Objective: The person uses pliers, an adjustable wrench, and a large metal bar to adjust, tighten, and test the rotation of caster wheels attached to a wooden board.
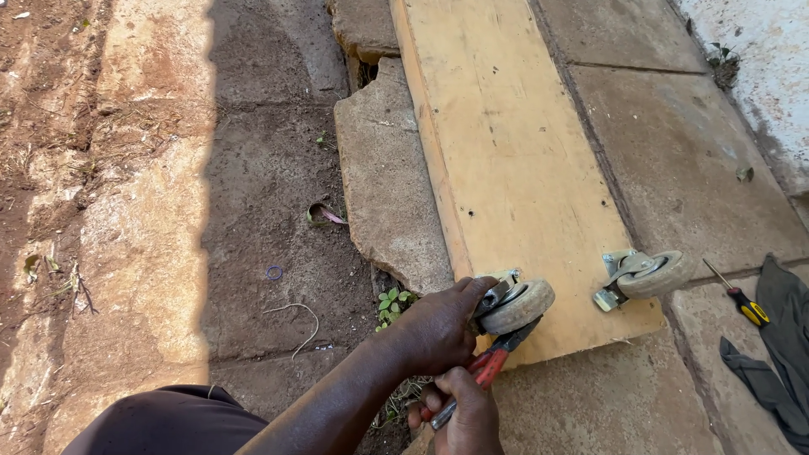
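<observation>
Head view: left hand [438, 324] grips the near caster wheel [516, 305] at the corner of the wooden board [506, 160]. Right hand [462, 413] closes around red-handled pliers [489, 366], jaws set under that wheel. 2nd caster [649, 276] sits further right on the board. Screwdriver [743, 302] and grey cloth [779, 337] lie on the paving at right.

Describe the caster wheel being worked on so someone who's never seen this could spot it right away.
Find the long yellowish wooden board lying on the concrete slabs. Two grey caster wheels sit at its near end; this caster is at the corner beside the soil. Unlike the other caster, it has the left hand gripping it and red-handled pliers, held by the right hand, beneath it.
</observation>
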